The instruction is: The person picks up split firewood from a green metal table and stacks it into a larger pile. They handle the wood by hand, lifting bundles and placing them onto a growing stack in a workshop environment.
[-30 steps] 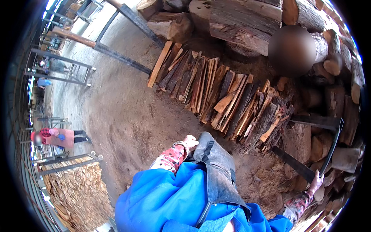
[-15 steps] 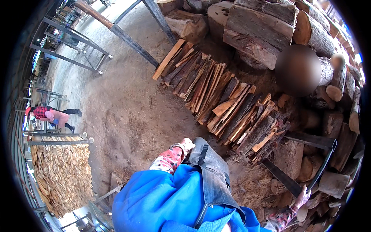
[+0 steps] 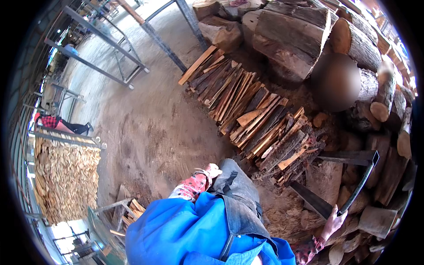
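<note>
1. Head view: the right hand [image 3: 332,224] is closed around the dark metal frame [image 3: 311,198], at the corner where its lower flat bar meets the tubular end bar.
2. This hold matches the one a second ago; hand and frame now appear further left in the picture, as the whole view has turned.
3. The frame's two flat bars run forward and left from the grip, their far ends by the near end of the row of split wood [image 3: 251,118], which stretches on in that direction and looks unchanged.
4. Well left of the grip, the left hand [image 3: 212,171] has its fingers curled beside the dark grey trouser leg [image 3: 245,189], as before; whether it holds anything, I cannot tell.
5. Cut logs [image 3: 360,44] are heaped ahead of the grip and to its right.
6. Far left of the grip, a co-worker [image 3: 50,121] in red checks, in fuller view a second ago, is now partly hidden behind a tall wood stack [image 3: 66,176].
7. A small pile of split pieces [image 3: 129,216], left of the grip beyond the blue garment [image 3: 176,229], has come into view.
</note>
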A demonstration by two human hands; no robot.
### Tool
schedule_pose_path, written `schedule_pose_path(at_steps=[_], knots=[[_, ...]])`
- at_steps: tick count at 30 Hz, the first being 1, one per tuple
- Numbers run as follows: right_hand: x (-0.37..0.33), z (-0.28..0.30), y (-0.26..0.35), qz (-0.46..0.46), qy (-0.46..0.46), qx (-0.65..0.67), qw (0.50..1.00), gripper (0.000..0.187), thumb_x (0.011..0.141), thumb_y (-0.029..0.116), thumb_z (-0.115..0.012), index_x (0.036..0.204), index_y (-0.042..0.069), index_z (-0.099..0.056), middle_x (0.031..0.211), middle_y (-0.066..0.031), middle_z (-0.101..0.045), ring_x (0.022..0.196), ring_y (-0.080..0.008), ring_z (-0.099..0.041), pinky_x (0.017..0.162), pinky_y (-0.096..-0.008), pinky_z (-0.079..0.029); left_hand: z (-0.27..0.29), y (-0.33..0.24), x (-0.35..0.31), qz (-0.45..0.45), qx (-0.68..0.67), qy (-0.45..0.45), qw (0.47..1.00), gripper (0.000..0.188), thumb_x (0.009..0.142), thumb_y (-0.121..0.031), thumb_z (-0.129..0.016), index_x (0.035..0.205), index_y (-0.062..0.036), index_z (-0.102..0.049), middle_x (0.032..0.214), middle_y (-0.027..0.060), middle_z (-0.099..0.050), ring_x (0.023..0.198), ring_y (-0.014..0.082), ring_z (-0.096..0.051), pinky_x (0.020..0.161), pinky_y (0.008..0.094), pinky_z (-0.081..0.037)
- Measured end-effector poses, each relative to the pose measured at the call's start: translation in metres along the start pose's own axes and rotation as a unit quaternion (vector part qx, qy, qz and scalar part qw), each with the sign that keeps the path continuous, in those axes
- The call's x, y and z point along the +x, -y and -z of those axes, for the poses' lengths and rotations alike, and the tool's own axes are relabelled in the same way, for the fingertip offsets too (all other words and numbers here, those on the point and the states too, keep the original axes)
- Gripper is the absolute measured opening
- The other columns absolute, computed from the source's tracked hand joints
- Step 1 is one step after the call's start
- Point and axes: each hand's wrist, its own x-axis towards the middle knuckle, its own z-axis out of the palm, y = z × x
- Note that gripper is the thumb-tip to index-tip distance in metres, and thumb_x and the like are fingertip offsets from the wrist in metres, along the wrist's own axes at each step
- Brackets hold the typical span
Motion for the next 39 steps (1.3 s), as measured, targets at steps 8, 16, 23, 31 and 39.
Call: schedule_pose_path(at_steps=[8, 16, 23, 31, 39], knots=[[-0.010, 0.007, 0.007, 0.032, 0.003, 0.070, 0.997, 0.057, 0.087, 0.024, -0.065, 0.132, -0.006, -0.046, 0.125, -0.0238, -0.055, 0.115, -0.0354, -0.052, 0.100, -0.0400, -0.038, -0.039, 0.051, -0.023, 0.064, -0.100, -0.039, 0.992, 0.032, 0.072, -0.033, -0.078, 0.076, -0.0029, -0.067, 0.076, 0.0115, -0.068, 0.074, 0.0217, -0.063, 0.066, 0.0377, -0.049], [-0.013, 0.013, 0.010, 0.007, 0.022, 0.038, 0.999, 0.063, 0.089, 0.036, -0.061, 0.134, -0.005, -0.045, 0.125, -0.0253, -0.055, 0.113, -0.0373, -0.054, 0.097, -0.0405, -0.040, -0.037, 0.014, -0.016, 0.017, -0.018, -0.036, 0.999, 0.040, 0.077, -0.044, -0.071, 0.078, -0.0036, -0.071, 0.082, 0.0161, -0.070, 0.079, 0.0261, -0.066, 0.070, 0.0415, -0.050], [-0.007, 0.001, -0.006, 0.019, -0.011, 0.084, 0.996, 0.056, 0.081, 0.036, -0.072, 0.118, -0.003, -0.056, 0.104, -0.0194, -0.063, 0.090, -0.0329, -0.059, 0.084, -0.0413, -0.047, -0.026, -0.011, -0.017, -0.003, 0.058, 0.067, 0.996, 0.051, 0.084, -0.050, -0.058, 0.101, -0.0041, -0.071, 0.106, 0.0195, -0.067, 0.106, 0.0358, -0.060, 0.091, 0.0414, -0.046], [-0.012, -0.004, 0.000, 0.081, -0.057, 0.155, 0.983, 0.043, 0.081, 0.026, -0.076, 0.105, -0.006, -0.062, 0.089, -0.0211, -0.066, 0.077, -0.0317, -0.062, 0.071, -0.0393, -0.053, -0.034, 0.040, 0.000, 0.041, -0.036, -0.015, 0.998, 0.040, 0.076, -0.041, -0.072, 0.082, -0.0013, -0.071, 0.083, 0.0186, -0.070, 0.080, 0.0263, -0.067, 0.072, 0.0405, -0.051], [-0.008, -0.003, -0.013, 0.086, -0.035, 0.113, 0.989, 0.053, 0.080, 0.042, -0.075, 0.103, -0.004, -0.060, 0.085, -0.0201, -0.064, 0.075, -0.0340, -0.062, 0.070, -0.0421, -0.053, -0.043, 0.049, -0.012, 0.065, -0.043, -0.042, 0.996, 0.044, 0.075, -0.045, -0.071, 0.085, -0.0022, -0.072, 0.089, 0.0183, -0.070, 0.087, 0.0273, -0.068, 0.078, 0.0405, -0.052]])
